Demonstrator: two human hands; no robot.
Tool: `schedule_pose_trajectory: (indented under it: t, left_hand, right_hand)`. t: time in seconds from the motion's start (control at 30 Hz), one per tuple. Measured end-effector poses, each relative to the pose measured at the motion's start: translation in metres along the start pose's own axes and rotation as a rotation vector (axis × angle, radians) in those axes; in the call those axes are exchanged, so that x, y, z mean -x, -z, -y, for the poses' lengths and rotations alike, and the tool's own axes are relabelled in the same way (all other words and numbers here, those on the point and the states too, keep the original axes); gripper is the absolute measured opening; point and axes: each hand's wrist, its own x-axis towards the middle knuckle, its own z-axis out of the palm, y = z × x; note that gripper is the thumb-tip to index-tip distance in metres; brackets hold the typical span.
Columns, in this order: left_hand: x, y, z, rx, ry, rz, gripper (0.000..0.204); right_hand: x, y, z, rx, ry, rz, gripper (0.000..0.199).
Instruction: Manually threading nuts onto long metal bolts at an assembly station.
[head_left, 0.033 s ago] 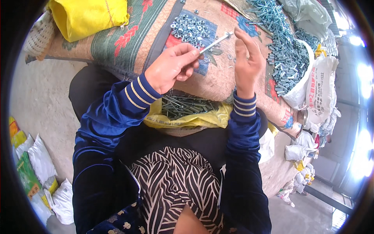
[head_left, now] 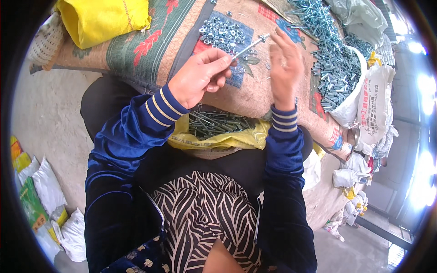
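Note:
My left hand [head_left: 198, 78] is closed on a long silver bolt [head_left: 248, 48], pinched between thumb and fingers. The bolt slants up to the right, with a wider nut or washer-like piece at its far end. Just right of that end, my right hand [head_left: 287, 75] is raised with fingers stretched out, a little blurred and apart from the bolt. Beyond the left hand, a heap of silver nuts [head_left: 221, 32] lies on the patterned cloth [head_left: 150, 50]. Below both hands, a yellow sack [head_left: 200, 142] in front of my lap holds many dark long bolts [head_left: 216, 125].
To the right, short metal sleeves [head_left: 334, 75] spill from a white sack [head_left: 359, 86]. Long silver bolts [head_left: 314, 16] are heaped at the back right. A yellow bag [head_left: 102, 20] lies at the back left. Filled white bags [head_left: 48, 184] stand on the floor at left.
My right hand has shifted slightly left, and its fingers have turned. The bolt's far end has moved a little up and left. My left hand keeps its hold.

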Motion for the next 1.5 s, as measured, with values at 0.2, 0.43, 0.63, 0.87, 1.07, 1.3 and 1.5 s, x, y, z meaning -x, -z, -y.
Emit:
schedule_pose_trajectory:
  t: [0.2, 0.43, 0.63, 0.87, 1.07, 1.3, 1.5]
  left_hand:
    - [0.0, 0.002, -0.004, -0.021, -0.012, -0.058, 0.009]
    - [0.0, 0.005, -0.002, -0.091, 0.012, 0.013, 0.009]
    - [-0.001, 0.003, 0.0, -0.099, 0.056, 0.045, 0.01]
    - [0.004, -0.012, -0.004, -0.074, -0.058, -0.016, 0.03]
    - [0.005, -0.002, -0.012, -0.35, 0.3, 0.096, 0.036]
    - [0.005, -0.004, -0.01, -0.178, 0.17, 0.06, 0.023]
    - [0.01, -0.01, -0.01, -0.434, -0.024, -0.021, 0.022]
  right_hand:
    - [0.016, -0.019, -0.03, 0.674, 0.162, 0.292, 0.019]
    - [-0.002, 0.016, -0.015, -0.544, -0.598, 0.137, 0.014]
    - [0.0, 0.02, -0.003, -0.7, -0.584, 0.115, 0.015]
    - [0.019, -0.003, 0.022, -0.716, -0.733, 0.413, 0.017]
    - [0.01, 0.013, 0.021, -0.668, -0.678, 0.329, 0.021]
    - [0.002, 0.026, 0.019, -0.308, -0.716, 0.387, 0.03]
    - [0.004, 0.0, 0.04, -0.592, -0.572, 0.018, 0.034]
